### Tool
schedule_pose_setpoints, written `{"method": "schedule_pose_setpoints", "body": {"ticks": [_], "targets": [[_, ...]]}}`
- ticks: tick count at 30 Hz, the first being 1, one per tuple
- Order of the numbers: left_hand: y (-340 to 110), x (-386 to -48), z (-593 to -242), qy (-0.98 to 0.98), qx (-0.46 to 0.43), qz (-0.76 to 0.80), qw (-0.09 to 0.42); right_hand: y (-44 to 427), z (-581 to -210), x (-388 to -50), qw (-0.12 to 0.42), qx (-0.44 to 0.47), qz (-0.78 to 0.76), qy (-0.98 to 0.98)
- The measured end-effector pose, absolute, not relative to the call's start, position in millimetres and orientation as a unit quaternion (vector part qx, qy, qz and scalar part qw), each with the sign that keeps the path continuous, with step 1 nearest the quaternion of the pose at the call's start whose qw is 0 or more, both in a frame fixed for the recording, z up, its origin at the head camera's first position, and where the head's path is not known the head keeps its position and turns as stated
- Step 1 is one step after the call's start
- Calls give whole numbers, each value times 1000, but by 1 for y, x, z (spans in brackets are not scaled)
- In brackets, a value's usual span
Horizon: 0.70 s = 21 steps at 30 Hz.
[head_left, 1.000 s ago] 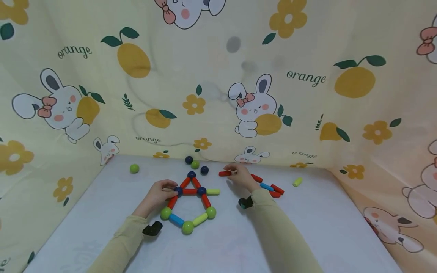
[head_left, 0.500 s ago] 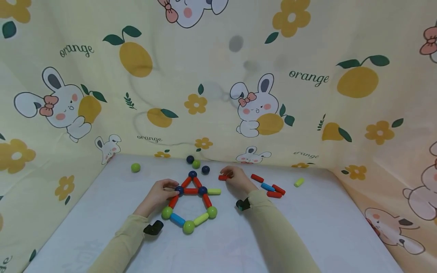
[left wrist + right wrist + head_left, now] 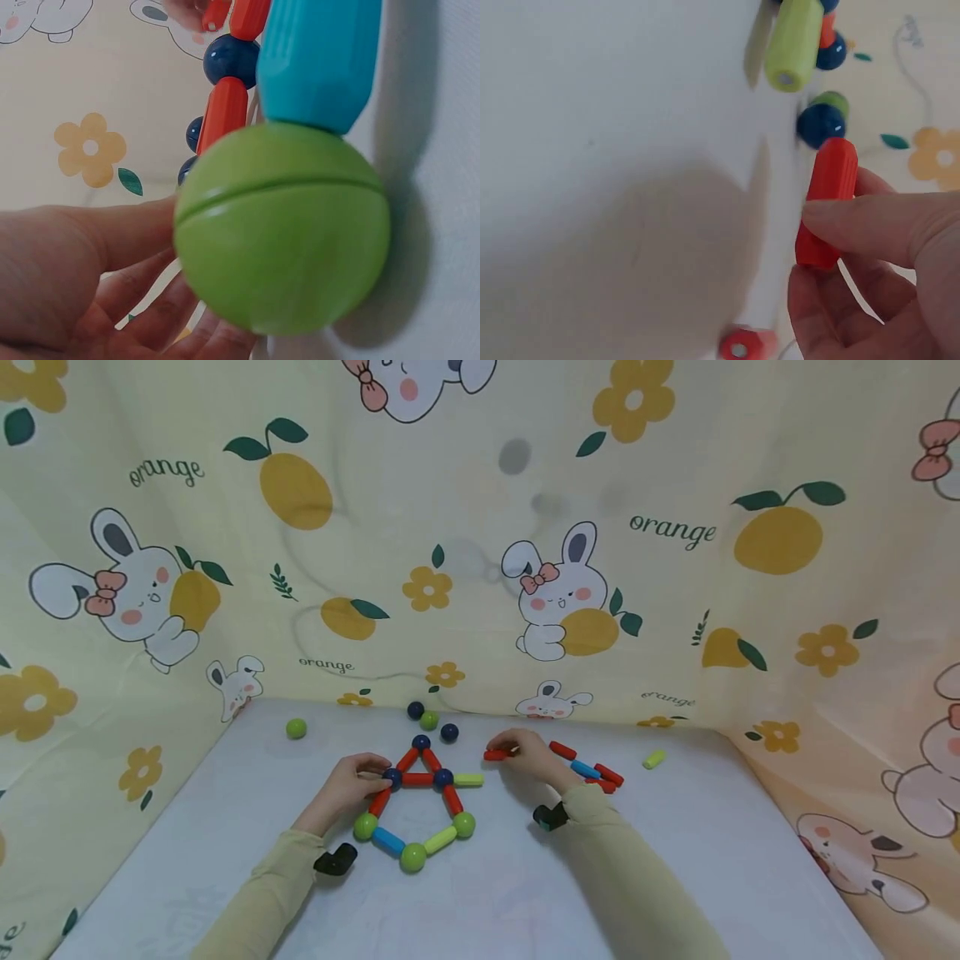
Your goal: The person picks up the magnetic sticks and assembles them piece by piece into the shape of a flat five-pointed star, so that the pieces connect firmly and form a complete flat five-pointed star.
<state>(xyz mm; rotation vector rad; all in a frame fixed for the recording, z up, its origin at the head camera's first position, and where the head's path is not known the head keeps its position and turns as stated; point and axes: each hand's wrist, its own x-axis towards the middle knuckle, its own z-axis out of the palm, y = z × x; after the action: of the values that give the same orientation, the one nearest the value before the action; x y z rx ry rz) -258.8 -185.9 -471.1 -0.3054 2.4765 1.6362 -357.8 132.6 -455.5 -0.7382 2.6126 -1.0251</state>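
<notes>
Head view: the left hand (image 3: 349, 785) pinches the left navy ball (image 3: 393, 779) of the rod-and-ball frame (image 3: 418, 781). The right hand (image 3: 531, 758) holds a red rod (image 3: 495, 755) near the frame's projecting yellow-green rod (image 3: 469, 781).

Left wrist view: a green ball (image 3: 281, 232), joined to a blue rod (image 3: 319, 64), hides the left fingertips.

Right wrist view: thumb and curled fingers grip the red rod, clear of the white tabletop (image 3: 592, 90).
</notes>
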Motion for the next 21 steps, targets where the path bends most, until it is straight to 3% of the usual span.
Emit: {"method": "schedule_pose_setpoints", "body": {"ticks": [11,21], "targets": [[-188,-258,-473,829,-109,543,79,138,-439,-316,190,-384,-339,837],[-187,-259,-472,827,-104,546,82,131,-446,-298,207,-418,-311,828]]}}
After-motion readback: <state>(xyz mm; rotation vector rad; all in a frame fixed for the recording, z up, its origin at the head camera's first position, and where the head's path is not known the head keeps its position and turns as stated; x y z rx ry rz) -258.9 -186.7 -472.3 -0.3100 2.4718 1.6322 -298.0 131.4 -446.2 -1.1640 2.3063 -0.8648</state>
